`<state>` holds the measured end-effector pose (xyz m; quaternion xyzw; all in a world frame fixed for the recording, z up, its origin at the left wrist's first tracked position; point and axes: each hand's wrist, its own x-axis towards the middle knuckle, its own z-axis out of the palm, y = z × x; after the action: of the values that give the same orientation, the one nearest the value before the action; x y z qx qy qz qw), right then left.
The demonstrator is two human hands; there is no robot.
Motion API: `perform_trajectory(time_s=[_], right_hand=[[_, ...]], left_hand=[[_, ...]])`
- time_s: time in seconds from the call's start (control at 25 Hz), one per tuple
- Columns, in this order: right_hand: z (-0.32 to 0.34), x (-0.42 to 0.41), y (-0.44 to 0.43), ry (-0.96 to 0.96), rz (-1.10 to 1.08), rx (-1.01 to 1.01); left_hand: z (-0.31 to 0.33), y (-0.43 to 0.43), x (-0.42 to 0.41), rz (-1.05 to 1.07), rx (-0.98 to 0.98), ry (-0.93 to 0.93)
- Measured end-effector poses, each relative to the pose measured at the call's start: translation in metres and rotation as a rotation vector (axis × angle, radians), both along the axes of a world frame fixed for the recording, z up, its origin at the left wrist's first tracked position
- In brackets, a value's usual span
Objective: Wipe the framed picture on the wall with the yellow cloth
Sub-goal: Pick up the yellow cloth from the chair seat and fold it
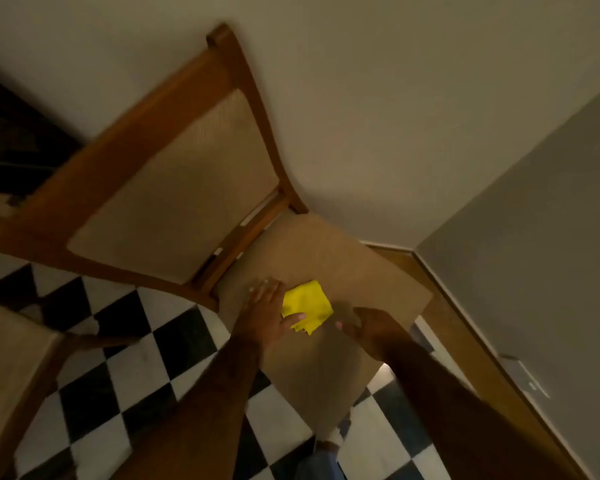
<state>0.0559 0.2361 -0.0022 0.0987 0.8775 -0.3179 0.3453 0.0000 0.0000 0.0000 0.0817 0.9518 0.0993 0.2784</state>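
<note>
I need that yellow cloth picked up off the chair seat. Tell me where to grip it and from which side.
Pinch the yellow cloth at its near right corner, coming from above on the right. It lies folded flat on the chair seat; the left hand already covers its left edge, while the right hand hovers beside that free corner.

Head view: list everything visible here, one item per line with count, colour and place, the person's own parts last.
yellow cloth: one, bright yellow, folded, lying on the chair seat
chair: one, brown wooden frame, tan padded back and seat, against the wall
floor: black and white checkered tiles, lower left
walls: two, beige, meeting at a corner on the right
skirting: wooden, brown, along the right wall
left hand: one, open, flat on the seat, thumb on the cloth
right hand: one, beside the cloth, grip unclear
</note>
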Motion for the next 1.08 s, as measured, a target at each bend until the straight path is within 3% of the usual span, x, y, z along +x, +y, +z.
perform_trajectory(time_s=[0.16, 0.36, 0.56, 0.68, 0.84, 1.08], right_hand=[[-0.063, -0.025, -0.026, 0.015, -0.067, -0.111], [-0.111, -0.042, -0.057, 0.118, -0.432, -0.164], [-0.107, -0.048, -0.053, -0.114, -0.613, -0.369], [-0.065, -0.048, -0.033, -0.095, -0.737, -0.492], [0.022, -0.051, 0.010, 0.021, -0.810, -0.510], [0.223, -0.041, 0.113, 0.358, -0.890, -0.477]], left_hand=[[-0.058, 0.003, -0.024, 0.155, 0.103, -0.109], [-0.100, 0.007, -0.027, 0.277, 0.149, -0.044], [-0.092, 0.003, -0.028, 0.383, 0.351, -0.146], [-0.053, 0.012, -0.023, 0.447, 0.485, -0.193], [0.020, 0.049, -0.030, 0.542, 0.743, -0.229], [0.193, 0.155, -0.053, 0.403, 1.076, -0.174]])
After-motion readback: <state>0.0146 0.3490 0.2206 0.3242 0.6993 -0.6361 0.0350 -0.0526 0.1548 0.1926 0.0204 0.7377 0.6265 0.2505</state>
